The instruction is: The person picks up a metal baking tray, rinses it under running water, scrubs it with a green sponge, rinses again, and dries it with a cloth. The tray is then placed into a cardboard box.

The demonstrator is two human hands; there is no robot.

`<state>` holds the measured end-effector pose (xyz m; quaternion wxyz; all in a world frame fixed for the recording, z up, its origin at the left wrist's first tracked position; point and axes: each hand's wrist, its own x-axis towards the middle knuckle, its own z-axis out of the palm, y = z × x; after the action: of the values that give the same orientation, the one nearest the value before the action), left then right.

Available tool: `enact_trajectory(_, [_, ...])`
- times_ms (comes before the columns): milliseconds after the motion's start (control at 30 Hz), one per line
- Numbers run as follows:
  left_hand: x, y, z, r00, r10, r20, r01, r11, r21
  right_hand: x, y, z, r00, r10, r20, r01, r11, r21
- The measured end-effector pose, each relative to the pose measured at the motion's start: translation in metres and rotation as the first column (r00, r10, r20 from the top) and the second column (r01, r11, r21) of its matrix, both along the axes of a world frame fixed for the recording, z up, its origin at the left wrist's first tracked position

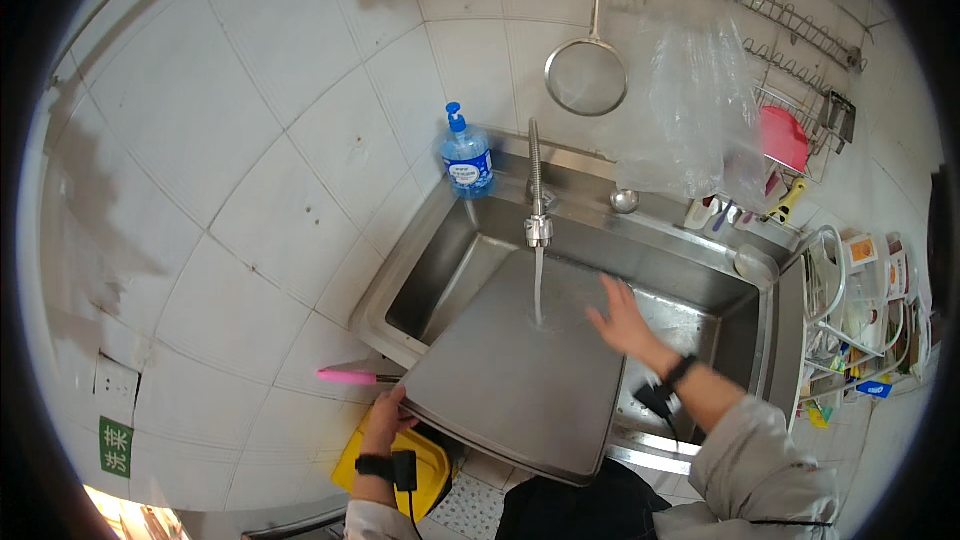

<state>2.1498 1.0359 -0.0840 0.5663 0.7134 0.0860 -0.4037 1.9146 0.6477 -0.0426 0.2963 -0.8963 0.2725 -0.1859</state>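
A large flat metal tray [517, 375] lies tilted across the front rim of the stainless steel sink [675, 240], its far end inside the basin. My left hand [385, 416] grips the tray's near left corner. My right hand [622, 319], slightly blurred, is over the tray's right edge with fingers apart; whether it touches the surface I cannot tell. From the faucet [538, 229] with its flexible spout, water runs onto the tray between the sink's back wall and my hands.
A blue soap pump bottle [469, 165] stands at the back left corner. A round strainer [586, 77] and a clear plastic bag [686, 112] hang on the wall. A ladle [625, 200] rests on the back ledge. Below left are a pink handle [349, 376] and a yellow bin [427, 472].
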Motion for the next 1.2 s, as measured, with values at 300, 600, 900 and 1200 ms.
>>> enact_trajectory(300, [-0.138, 0.013, 0.034, 0.968, 0.243, -0.063, -0.250, 0.914, -0.320, -0.232, 0.117, -0.020, 0.844, 0.103, -0.527, 0.504, 0.185, 0.844])
enact_trajectory(600, [-0.210, 0.025, 0.073, 0.955, 0.295, 0.022, -0.271, 0.903, -0.334, -0.213, 0.151, -0.040, 0.698, -0.427, -0.575, 0.672, 0.113, 0.732])
enact_trajectory(900, [-0.253, 0.048, 0.115, 0.935, 0.307, 0.180, -0.219, 0.896, -0.387, -0.184, 0.091, -0.032, 0.911, -0.010, -0.412, 0.406, 0.194, 0.893])
enact_trajectory(1200, [-0.279, 0.026, 0.126, 0.956, 0.131, 0.263, -0.049, 0.953, -0.298, -0.168, 0.064, -0.048, 0.792, -0.120, -0.598, 0.556, 0.545, 0.627])
